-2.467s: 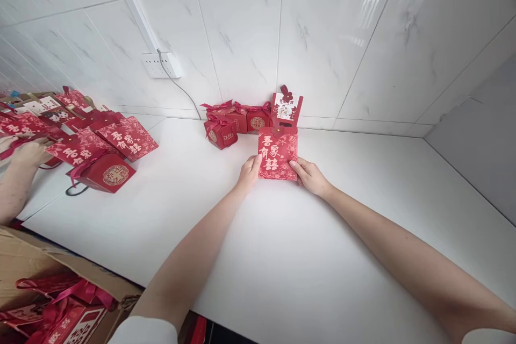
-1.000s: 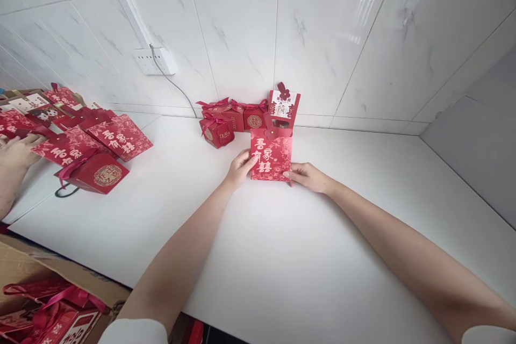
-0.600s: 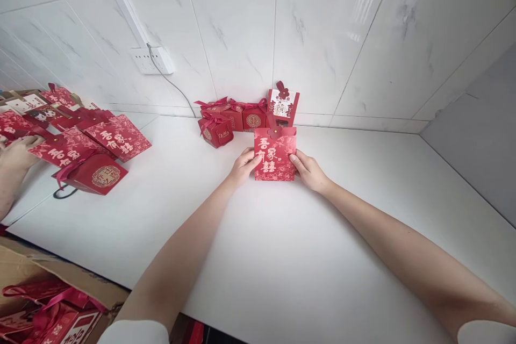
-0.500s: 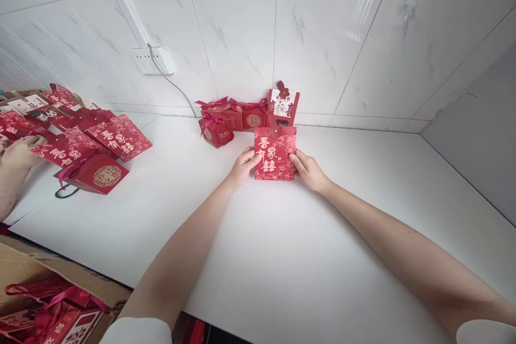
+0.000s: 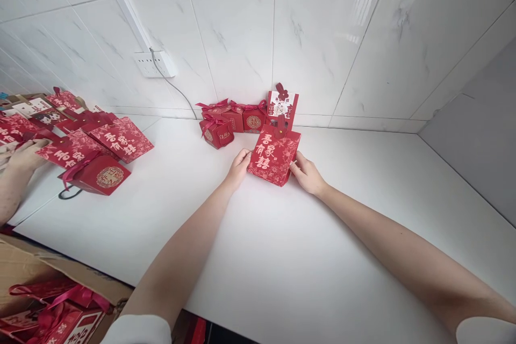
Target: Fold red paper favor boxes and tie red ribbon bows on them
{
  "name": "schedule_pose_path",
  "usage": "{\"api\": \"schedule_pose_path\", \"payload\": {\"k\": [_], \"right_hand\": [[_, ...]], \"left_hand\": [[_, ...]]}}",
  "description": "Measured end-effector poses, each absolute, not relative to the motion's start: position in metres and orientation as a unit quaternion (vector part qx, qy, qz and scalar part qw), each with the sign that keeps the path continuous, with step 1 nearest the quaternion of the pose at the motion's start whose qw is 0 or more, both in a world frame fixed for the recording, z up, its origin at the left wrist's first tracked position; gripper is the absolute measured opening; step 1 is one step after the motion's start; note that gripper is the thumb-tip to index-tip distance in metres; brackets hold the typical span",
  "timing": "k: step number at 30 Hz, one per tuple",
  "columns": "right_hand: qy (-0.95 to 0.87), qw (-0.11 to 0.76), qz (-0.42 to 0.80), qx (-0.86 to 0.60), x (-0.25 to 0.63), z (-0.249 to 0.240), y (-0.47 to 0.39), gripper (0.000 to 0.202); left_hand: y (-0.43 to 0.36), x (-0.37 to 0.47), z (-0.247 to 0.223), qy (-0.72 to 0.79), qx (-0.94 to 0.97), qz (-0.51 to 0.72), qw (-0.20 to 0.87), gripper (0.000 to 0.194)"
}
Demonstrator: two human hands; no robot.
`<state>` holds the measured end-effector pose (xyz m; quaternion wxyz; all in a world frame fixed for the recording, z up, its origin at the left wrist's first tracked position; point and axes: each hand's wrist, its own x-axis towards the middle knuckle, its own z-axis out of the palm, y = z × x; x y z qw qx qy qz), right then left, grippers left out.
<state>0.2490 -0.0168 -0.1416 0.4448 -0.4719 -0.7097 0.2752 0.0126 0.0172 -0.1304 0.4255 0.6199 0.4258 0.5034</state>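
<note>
A red paper gift bag [image 5: 273, 157] with pale characters, a floral print and a dark red flower-shaped clasp stands tilted on the white table. My left hand [image 5: 239, 169] grips its left edge, fingers partly behind it. On the other side, my right hand [image 5: 307, 173] holds the bag's right side with the thumb near the front. Just behind it stands another gift bag [image 5: 284, 106] with a white panel and a printed couple, its lower part hidden. To its left sit several small red gift boxes [image 5: 217, 131] tied with ribbons.
At the left, several red bags [image 5: 121, 138] and a ribboned red box [image 5: 100, 173] crowd the table [image 5: 258, 258]. Another person's hand [image 5: 26, 153] is among them. Below is a cardboard box [image 5: 68, 274] holding red packages. A socket with a cable [image 5: 155, 64] is on the tiled wall.
Between my hands the bag has turned and tilted, so its right side panel now shows, and its lower edge has come slightly nearer. The view has shifted a little.
</note>
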Motion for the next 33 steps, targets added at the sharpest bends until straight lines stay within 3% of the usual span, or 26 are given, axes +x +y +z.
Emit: {"api": "schedule_pose_path", "payload": {"k": [5, 11, 19, 26, 33], "right_hand": [[-0.711, 0.475, 0.213, -0.473, 0.240, -0.134, -0.028, 0.041], [-0.691, 0.500, 0.164, -0.496, 0.241, -0.134, -0.027, 0.042], [-0.745, 0.440, 0.150, -0.479, 0.247, -0.136, -0.024, 0.035], [-0.793, 0.370, 0.148, -0.462, 0.244, -0.134, -0.027, 0.034], [-0.781, 0.391, 0.140, -0.467, 0.240, -0.136, -0.025, 0.037]], "left_hand": [[0.009, 0.020, -0.130, 0.459, 0.641, 0.526, 0.319, 0.038], [0.000, 0.026, -0.126, 0.379, 0.823, 0.363, 0.217, 0.089], [-0.007, 0.035, -0.126, 0.474, 0.827, 0.262, 0.150, 0.118], [-0.007, 0.036, -0.126, 0.520, 0.749, 0.340, 0.230, 0.089], [-0.012, 0.045, -0.125, 0.544, 0.736, 0.336, 0.221, 0.083]]}}
